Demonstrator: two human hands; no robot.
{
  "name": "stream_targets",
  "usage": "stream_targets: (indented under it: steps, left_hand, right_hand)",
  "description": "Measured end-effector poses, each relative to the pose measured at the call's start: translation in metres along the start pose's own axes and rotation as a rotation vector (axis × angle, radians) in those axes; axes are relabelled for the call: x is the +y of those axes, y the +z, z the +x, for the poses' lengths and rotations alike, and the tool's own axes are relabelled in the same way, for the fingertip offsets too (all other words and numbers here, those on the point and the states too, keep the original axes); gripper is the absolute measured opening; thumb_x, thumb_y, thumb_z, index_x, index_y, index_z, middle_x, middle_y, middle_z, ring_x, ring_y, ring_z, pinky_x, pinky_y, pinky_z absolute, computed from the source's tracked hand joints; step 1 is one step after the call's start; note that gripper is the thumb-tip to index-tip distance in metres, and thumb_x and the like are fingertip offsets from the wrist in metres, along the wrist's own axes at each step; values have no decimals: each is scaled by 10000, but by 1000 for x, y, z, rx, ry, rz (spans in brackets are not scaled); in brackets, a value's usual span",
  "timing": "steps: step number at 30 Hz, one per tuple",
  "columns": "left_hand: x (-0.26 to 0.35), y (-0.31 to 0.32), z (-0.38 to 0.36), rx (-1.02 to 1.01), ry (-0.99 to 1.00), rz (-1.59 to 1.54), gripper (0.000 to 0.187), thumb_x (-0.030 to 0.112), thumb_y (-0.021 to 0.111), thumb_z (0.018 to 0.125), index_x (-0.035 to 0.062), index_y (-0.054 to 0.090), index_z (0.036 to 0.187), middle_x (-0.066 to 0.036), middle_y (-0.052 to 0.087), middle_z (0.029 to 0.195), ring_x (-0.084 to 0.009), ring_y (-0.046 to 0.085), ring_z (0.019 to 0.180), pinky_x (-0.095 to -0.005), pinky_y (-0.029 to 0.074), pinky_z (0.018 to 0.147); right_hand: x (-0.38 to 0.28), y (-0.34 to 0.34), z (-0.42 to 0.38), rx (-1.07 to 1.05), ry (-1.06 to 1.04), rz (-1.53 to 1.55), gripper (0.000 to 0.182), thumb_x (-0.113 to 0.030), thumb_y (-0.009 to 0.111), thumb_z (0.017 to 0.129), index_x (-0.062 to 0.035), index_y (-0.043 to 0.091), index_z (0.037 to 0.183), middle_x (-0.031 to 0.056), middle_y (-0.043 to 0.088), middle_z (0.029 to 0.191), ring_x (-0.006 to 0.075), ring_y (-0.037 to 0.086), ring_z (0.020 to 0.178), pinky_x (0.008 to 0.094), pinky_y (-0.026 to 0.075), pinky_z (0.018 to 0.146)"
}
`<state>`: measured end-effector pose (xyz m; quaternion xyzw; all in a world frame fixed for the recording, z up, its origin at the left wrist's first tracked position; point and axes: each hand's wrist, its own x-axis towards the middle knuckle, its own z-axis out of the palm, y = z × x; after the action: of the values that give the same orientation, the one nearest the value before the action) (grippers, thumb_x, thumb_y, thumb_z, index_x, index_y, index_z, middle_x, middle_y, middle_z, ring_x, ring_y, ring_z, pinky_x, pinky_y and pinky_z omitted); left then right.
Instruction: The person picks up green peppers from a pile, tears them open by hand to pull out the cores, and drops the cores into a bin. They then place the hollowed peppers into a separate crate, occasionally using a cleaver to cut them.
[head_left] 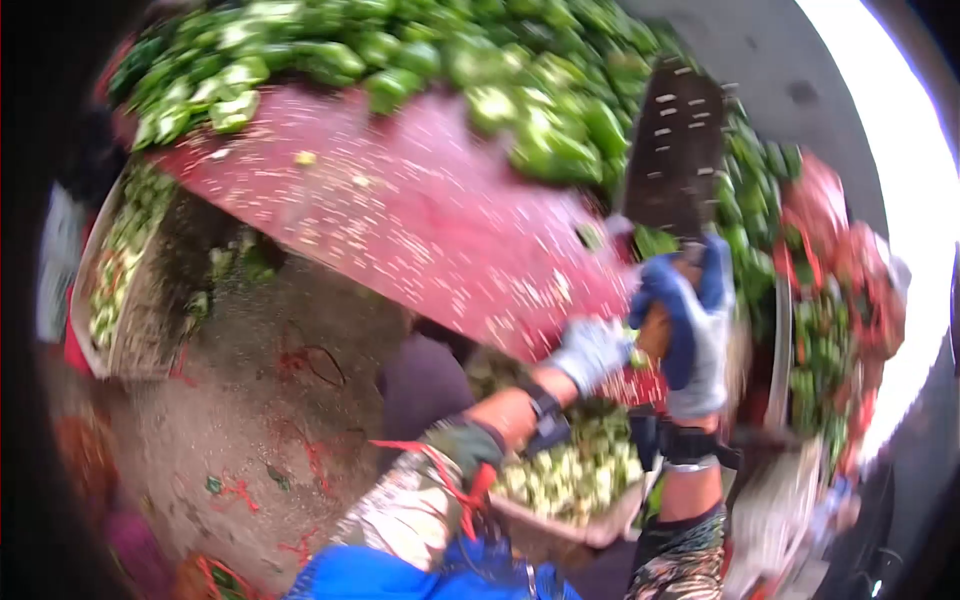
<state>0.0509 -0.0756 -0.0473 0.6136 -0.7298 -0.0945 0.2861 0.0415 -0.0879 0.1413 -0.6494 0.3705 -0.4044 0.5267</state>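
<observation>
My right hand [690, 320], in a blue and white glove, is wrapped round the handle of a wide cleaver [675, 150], whose dark blade points up and is dotted with pale seeds. My left hand [590, 352], in a whitish glove, lies at the near edge of the red board [400, 220], close to a bit of green pepper; its fingers are blurred and what they hold is unclear. Cut and whole green peppers [555, 145] are heaped along the board's far side. Many pale seeds are scattered over the board.
Below my hands stands a container [600, 525] of chopped pieces. Another bin [125, 290] of chopped peppers is at the left. Red bags [865, 290] and more peppers are at the right. Red strings [240, 492] lie on the floor [230, 420].
</observation>
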Motion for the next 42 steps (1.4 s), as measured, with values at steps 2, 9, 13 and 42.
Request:
stream_targets:
  steps: [2, 9, 13, 42]
  left_hand:
    - [-16, 25, 31, -340, -142, -94, 463, 512, 471, 866, 313, 465, 1284, -139, 580, 1231, -344, 641, 1046, -542, 492, 865]
    - [-20, 11, 14, -113, -288, -134, 294, 386, 441, 997, 120, 561, 1022, -171, 675, 771, -383, 657, 732, -509, 493, 649]
    - [-16, 9, 9, -58, -279, -138, 278, 361, 458, 1002, 94, 533, 1010, -179, 674, 816, -390, 651, 760, -495, 495, 643]
    - [-43, 16, 2, -145, -280, -660, 330, 267, 570, 949, 26, 587, 1174, -86, 663, 1030, -192, 657, 871, -335, 545, 725]
  right_hand:
    - [-12, -70, -51, 243, 14, -148, 422, -64, 616, 908, -73, 415, 1279, 59, 593, 808, 123, 581, 560, 264, 482, 455]
    - [54, -153, -188, 347, 377, -281, 491, -60, 690, 857, -26, 488, 1302, 24, 559, 814, 89, 573, 566, 237, 489, 492]
    - [97, -132, -194, 178, 305, -462, 559, -94, 710, 833, -28, 492, 1343, 157, 653, 1029, 231, 666, 863, 335, 528, 757]
    - [121, -124, -210, 623, 473, 227, 329, -89, 623, 922, -23, 426, 1176, 14, 536, 696, 96, 531, 500, 256, 470, 429]
